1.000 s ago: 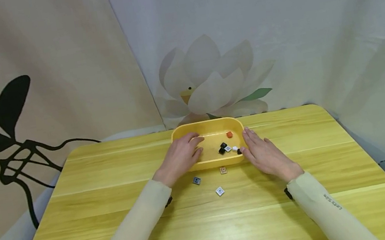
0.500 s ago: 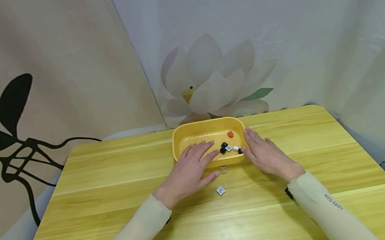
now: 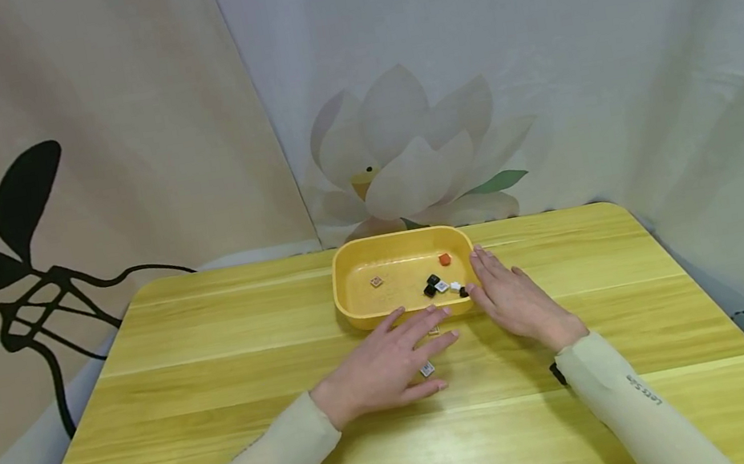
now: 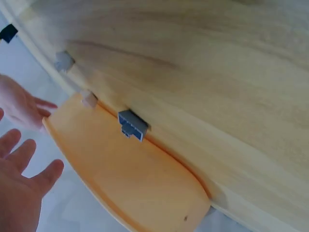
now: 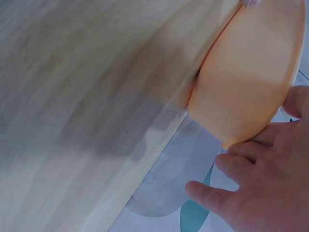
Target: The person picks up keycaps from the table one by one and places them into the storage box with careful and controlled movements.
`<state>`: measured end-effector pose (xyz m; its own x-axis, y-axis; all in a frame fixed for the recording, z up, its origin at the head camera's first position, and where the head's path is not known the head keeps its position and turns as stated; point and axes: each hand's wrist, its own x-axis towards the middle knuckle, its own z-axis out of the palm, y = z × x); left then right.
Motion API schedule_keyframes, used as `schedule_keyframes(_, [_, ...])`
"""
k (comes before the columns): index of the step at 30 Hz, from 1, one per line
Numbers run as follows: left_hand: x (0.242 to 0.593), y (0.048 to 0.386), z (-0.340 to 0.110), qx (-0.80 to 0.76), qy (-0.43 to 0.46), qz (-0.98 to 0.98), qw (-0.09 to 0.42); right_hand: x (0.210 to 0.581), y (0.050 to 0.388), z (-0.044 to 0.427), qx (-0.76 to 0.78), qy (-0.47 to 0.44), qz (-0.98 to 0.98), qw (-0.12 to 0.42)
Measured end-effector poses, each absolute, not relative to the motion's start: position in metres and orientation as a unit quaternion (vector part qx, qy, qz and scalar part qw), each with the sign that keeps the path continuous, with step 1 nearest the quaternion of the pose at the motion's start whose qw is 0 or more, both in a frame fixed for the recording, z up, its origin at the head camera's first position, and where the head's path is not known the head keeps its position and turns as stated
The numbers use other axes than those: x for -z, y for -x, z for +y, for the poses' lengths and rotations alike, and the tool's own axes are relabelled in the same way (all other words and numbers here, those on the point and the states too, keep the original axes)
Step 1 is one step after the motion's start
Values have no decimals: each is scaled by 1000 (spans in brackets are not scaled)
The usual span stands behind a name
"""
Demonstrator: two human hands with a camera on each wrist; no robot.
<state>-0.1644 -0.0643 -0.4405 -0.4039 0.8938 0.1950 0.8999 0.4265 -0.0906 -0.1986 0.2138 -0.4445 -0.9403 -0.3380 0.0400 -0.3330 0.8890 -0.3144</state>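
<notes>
My left hand point(image 3: 393, 366) hovers, fingers spread, over the table just in front of a yellow tray point(image 3: 353, 300). Under and beside it lie a tan keycap point(image 3: 434, 331) and a white keycap point(image 3: 426, 369). A dark grey keycap point(image 4: 132, 124) shows in the left wrist view beside the tray; the left hand hides it in the head view. My right hand point(image 3: 521, 297) rests its straight fingers against the tray's right end. Inside the tray are a tan patterned keycap point(image 3: 376, 282), an orange keycap point(image 3: 445, 259), and several black keycaps point(image 3: 430, 291) and white keycaps point(image 3: 455, 286).
The wooden table point(image 3: 590, 408) extends to both sides and toward me. Its far edge lies right behind the tray, against a printed cloth point(image 3: 399, 33) with a lotus and dark leaves.
My left hand has left the tray, moving toward me and rightward over the loose keycaps, its fingers spreading. The tan keycap inside the tray is uncovered. My right hand stays put.
</notes>
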Motion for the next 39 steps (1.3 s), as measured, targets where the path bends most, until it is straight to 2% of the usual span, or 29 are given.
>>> schedule_keyframes(15, [454, 157, -59, -45, 565, -821, 65, 445, 198, 214, 166, 172, 971, 16])
schedule_keyframes(30, [461, 157, -58, -86, 549, -826, 91, 446, 200, 214, 166, 169, 971, 23])
schedule_keyframes(39, [462, 158, -57, -93, 555, -823, 83, 446, 200, 215, 164, 169, 971, 27])
